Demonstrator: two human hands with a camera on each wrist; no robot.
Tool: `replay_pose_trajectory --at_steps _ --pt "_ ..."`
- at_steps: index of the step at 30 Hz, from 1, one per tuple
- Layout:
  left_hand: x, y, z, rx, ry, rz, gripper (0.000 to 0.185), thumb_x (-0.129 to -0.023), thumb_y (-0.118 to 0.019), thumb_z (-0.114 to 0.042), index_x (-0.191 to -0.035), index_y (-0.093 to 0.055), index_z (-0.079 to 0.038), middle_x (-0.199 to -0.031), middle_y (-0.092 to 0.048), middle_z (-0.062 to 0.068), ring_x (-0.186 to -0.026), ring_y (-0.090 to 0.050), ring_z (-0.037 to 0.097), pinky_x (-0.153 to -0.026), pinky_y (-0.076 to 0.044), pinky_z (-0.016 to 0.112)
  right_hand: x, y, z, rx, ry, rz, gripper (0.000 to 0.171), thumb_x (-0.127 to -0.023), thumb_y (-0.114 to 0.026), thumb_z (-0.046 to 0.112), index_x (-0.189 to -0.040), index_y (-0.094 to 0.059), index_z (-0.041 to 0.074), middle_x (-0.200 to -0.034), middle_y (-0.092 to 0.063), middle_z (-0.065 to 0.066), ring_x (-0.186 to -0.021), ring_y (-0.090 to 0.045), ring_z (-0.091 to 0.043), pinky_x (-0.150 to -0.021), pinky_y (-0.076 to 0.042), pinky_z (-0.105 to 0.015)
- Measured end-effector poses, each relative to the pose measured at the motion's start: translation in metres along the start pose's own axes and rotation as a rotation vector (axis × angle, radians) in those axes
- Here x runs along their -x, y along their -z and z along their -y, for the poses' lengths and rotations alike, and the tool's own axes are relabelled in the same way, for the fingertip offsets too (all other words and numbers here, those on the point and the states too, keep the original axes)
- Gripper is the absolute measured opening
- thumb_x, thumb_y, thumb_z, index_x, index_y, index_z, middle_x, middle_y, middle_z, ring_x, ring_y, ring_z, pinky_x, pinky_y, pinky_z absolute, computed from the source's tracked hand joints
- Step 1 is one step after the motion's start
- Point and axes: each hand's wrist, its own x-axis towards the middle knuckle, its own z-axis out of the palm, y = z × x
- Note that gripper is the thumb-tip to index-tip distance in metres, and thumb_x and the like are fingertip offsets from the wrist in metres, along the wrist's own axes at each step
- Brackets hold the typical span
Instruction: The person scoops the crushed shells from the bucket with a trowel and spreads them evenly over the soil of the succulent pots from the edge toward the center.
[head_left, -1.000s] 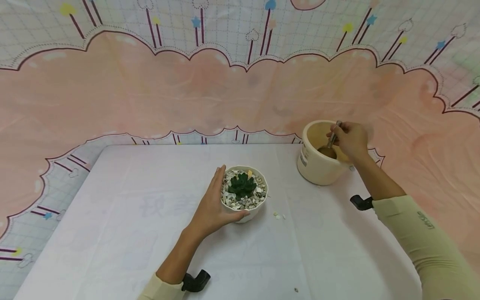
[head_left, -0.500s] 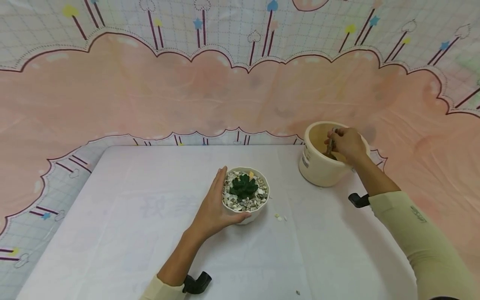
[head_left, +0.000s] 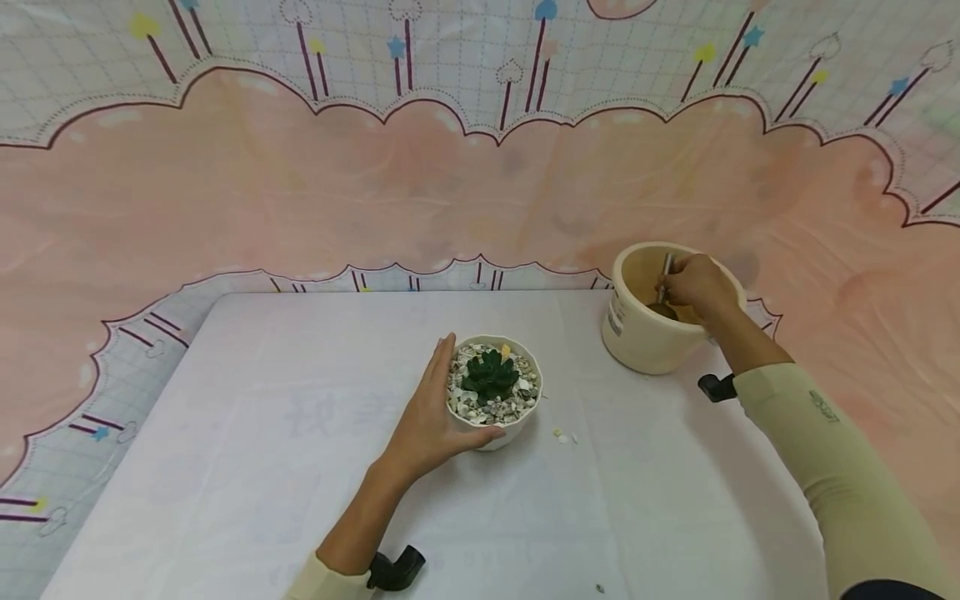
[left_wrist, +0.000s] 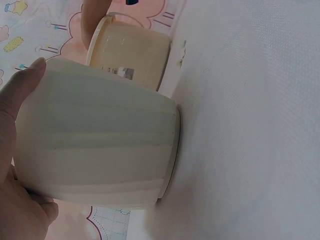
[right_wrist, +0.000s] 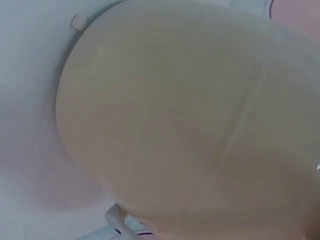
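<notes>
A small white ribbed pot (head_left: 495, 421) with a green succulent (head_left: 489, 375) and pale gravel stands mid-table. My left hand (head_left: 432, 417) cups its left side, thumb under the front rim; the left wrist view shows the pot's wall (left_wrist: 100, 145) against my palm (left_wrist: 17, 150). At the back right stands a cream bucket (head_left: 645, 333). My right hand (head_left: 697, 287) reaches into it and grips a metal scoop (head_left: 663, 290) by its handle, the bowl of the scoop low inside. The right wrist view is filled by the bucket's outer wall (right_wrist: 190, 120).
The table (head_left: 225, 467) has a white cover. A few spilled gravel bits (head_left: 564, 436) lie just right of the pot, one more speck (head_left: 599, 588) near the front edge. A pink patterned backdrop (head_left: 375, 192) rises behind the table. Black wrist mounts (head_left: 393, 568) sit on both forearms.
My right hand has sunk lower into the bucket with the scoop, whose handle now stands more upright. The left hand and the pot have stayed put.
</notes>
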Motion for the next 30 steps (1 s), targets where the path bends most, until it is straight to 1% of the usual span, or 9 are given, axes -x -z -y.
replay_pose_trajectory --at_steps 10,13,17,20,22,25,27,28,30 --pt "0.001 0.002 0.0 -0.024 -0.017 -0.001 0.137 -0.071 -0.098 -0.045 -0.169 -0.011 -0.005 -0.174 -0.014 0.015 -0.159 -0.014 0.032 -0.122 -0.025 0.056 -0.003 0.003 0.002 0.043 -0.041 0.001 0.02 -0.099 -0.064 0.005 -0.104 -0.069 -0.014 -0.082 -0.069 -0.008 -0.069 -0.061 -0.015 -0.061 -0.053 -0.029" --pt "0.0 0.002 0.0 -0.03 -0.02 -0.001 0.137 -0.071 -0.098 -0.045 -0.169 -0.01 -0.005 -0.174 -0.014 0.015 -0.159 -0.014 0.031 -0.122 -0.025 0.056 -0.004 0.003 0.002 0.051 -0.034 -0.01 0.022 -0.099 -0.064 0.005 -0.106 -0.07 -0.016 -0.082 -0.07 -0.009 -0.068 -0.062 -0.013 -0.06 -0.054 -0.027" --pt "0.0 0.003 -0.002 -0.043 -0.016 0.012 0.138 -0.072 -0.098 -0.046 -0.169 -0.008 -0.004 -0.174 -0.012 0.015 -0.16 -0.012 0.031 -0.123 -0.024 0.055 -0.005 0.003 0.001 0.042 -0.03 -0.021 0.029 -0.099 -0.064 0.003 -0.115 -0.068 -0.02 -0.09 -0.072 -0.018 -0.069 -0.066 -0.013 -0.062 -0.057 -0.026" --pt "0.0 0.006 -0.003 -0.087 -0.01 0.035 0.141 -0.072 -0.098 -0.048 -0.168 -0.006 -0.002 -0.174 -0.01 0.018 -0.16 -0.01 0.031 -0.123 -0.024 0.054 -0.005 0.003 0.0 0.073 -0.03 -0.042 0.031 -0.099 -0.064 0.006 -0.115 -0.069 -0.019 -0.088 -0.073 -0.018 -0.067 -0.067 -0.014 -0.059 -0.055 -0.025" --pt "0.0 0.008 -0.003 -0.134 -0.003 0.053 0.143 -0.071 -0.098 -0.048 -0.167 -0.004 0.0 -0.174 -0.01 0.02 -0.16 -0.01 0.033 -0.122 -0.025 0.053 -0.005 0.003 0.0 0.117 -0.016 -0.054 0.028 -0.098 -0.063 0.008 -0.107 -0.073 -0.017 -0.079 -0.071 -0.012 -0.064 -0.063 -0.015 -0.056 -0.051 -0.026" --pt "0.0 0.013 -0.004 -0.202 0.017 0.081 0.146 -0.07 -0.1 -0.046 -0.166 -0.002 0.004 -0.172 -0.01 0.025 -0.159 -0.012 0.038 -0.121 -0.027 0.055 -0.005 0.001 0.0 0.207 0.023 -0.059 0.028 -0.098 -0.06 0.01 -0.082 -0.075 -0.007 -0.063 -0.062 -0.003 -0.057 -0.055 -0.016 -0.052 -0.043 -0.027" --pt "0.0 0.016 -0.004 -0.237 0.048 0.101 0.147 -0.069 -0.101 -0.043 -0.166 -0.001 0.005 -0.171 -0.011 0.028 -0.158 -0.013 0.04 -0.12 -0.029 0.056 -0.005 0.0 0.0 0.253 0.05 -0.051 0.033 -0.097 -0.057 0.01 -0.067 -0.065 -0.001 -0.056 -0.053 0.001 -0.053 -0.048 -0.017 -0.05 -0.038 -0.028" --pt "0.001 0.017 -0.005 -0.253 0.064 0.112 0.147 -0.068 -0.101 -0.042 -0.166 -0.001 0.005 -0.171 -0.012 0.029 -0.158 -0.014 0.041 -0.12 -0.028 0.056 -0.004 0.0 0.001 0.271 0.057 -0.045 0.036 -0.097 -0.056 0.01 -0.062 -0.059 0.002 -0.054 -0.049 0.002 -0.052 -0.046 -0.017 -0.05 -0.036 -0.028" --pt "0.001 0.02 -0.004 -0.288 0.094 0.136 0.147 -0.067 -0.102 -0.039 -0.166 -0.002 0.005 -0.17 -0.015 0.03 -0.158 -0.014 0.043 -0.121 -0.027 0.057 -0.002 -0.002 0.002 0.283 0.053 -0.031 0.039 -0.099 -0.055 0.012 -0.06 -0.052 0.008 -0.054 -0.044 0.003 -0.05 -0.044 -0.016 -0.05 -0.035 -0.028"
